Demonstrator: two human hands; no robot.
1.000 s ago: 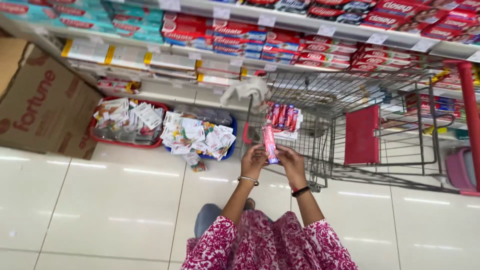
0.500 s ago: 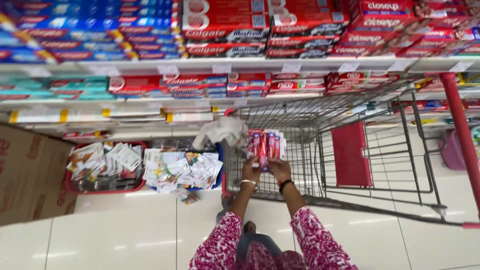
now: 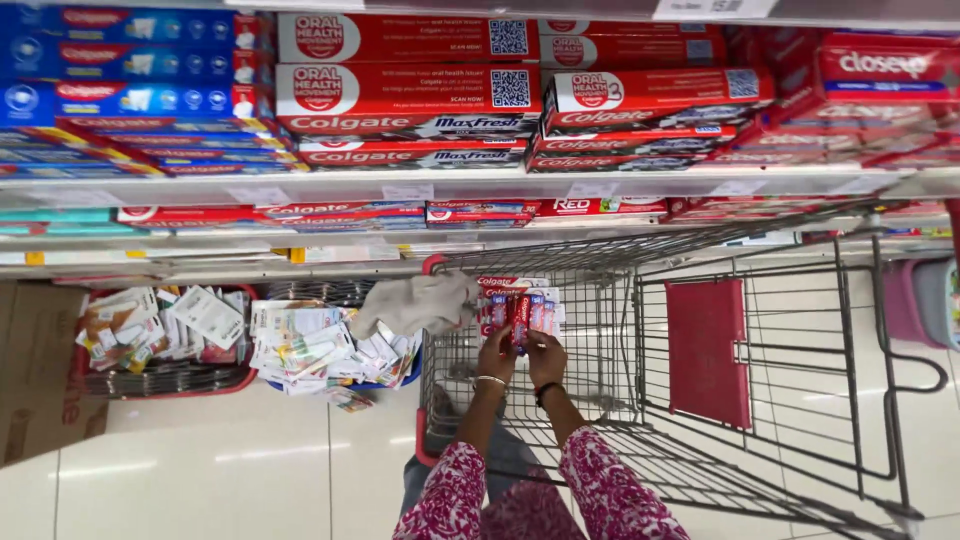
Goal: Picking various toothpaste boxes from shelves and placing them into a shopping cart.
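Both hands hold a bunch of red and white boxes (image 3: 520, 308) up over the cart (image 3: 760, 400). The left hand (image 3: 497, 355) grips the bunch from the left, and the right hand (image 3: 546, 352) grips it from the right. A grey cloth (image 3: 415, 303) hangs on the cart's rim, just left of the boxes. The bunch looks loose, so one box could slip out and drop into the cart.

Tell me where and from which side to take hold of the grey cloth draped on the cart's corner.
Grip the grey cloth at its bunched middle, coming from above on the left, outside the shopping cart. It lies loose over the rim there, while both hands, left hand and right hand, crowd its right end.
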